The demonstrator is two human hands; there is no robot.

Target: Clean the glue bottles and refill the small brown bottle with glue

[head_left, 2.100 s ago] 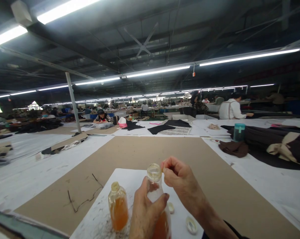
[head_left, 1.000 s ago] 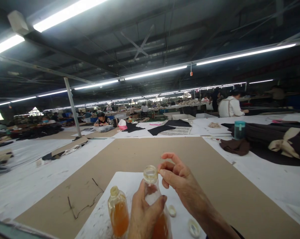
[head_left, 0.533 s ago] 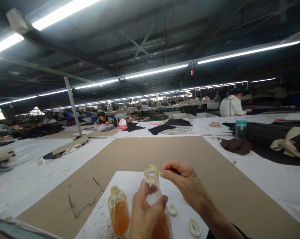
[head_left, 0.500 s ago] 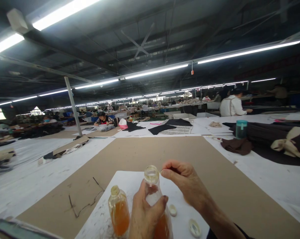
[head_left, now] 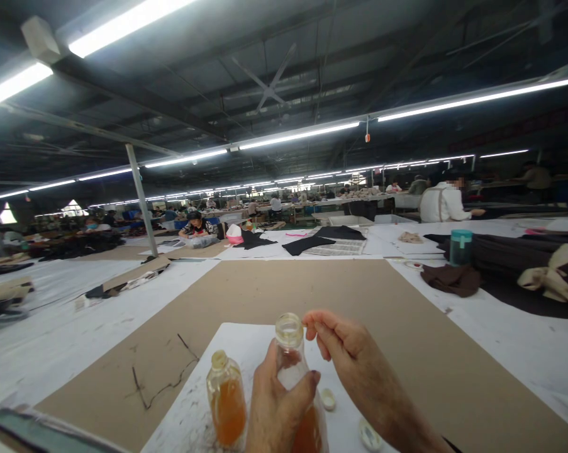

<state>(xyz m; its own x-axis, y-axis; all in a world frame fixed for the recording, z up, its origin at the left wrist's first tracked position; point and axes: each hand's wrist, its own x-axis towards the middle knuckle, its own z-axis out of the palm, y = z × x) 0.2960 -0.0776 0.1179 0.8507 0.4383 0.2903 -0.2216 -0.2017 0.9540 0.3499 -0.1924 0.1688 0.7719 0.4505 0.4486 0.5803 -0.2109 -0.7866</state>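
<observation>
My left hand (head_left: 281, 396) is wrapped round the neck and shoulder of a clear bottle (head_left: 290, 362) holding orange liquid, its mouth uncapped. Beside that mouth is my right hand (head_left: 347, 349), fingers loosely stretched out and slightly apart, the fingertips at or very near the rim. Nothing shows in them. A second, smaller bottle (head_left: 227, 399) of orange liquid stands to the left on a white sheet (head_left: 239, 340). A small pale cap (head_left: 328, 399) lies right of the held bottle. Part of a larger white round lid (head_left: 367, 434) shows beneath my right forearm.
Brown board (head_left: 302, 283) covers the middle of the table, with a thin dark bent wire (head_left: 170, 382) at left. At right are a teal-lidded jar (head_left: 460, 248), brown cloth (head_left: 451, 279) and a dark fabric pile (head_left: 505, 264). People work at tables farther back.
My right hand has gone from a pinch beside the rim to looser, more extended fingers, with the wrist turned. My left hand still holds the bottle. The view has shifted slightly.
</observation>
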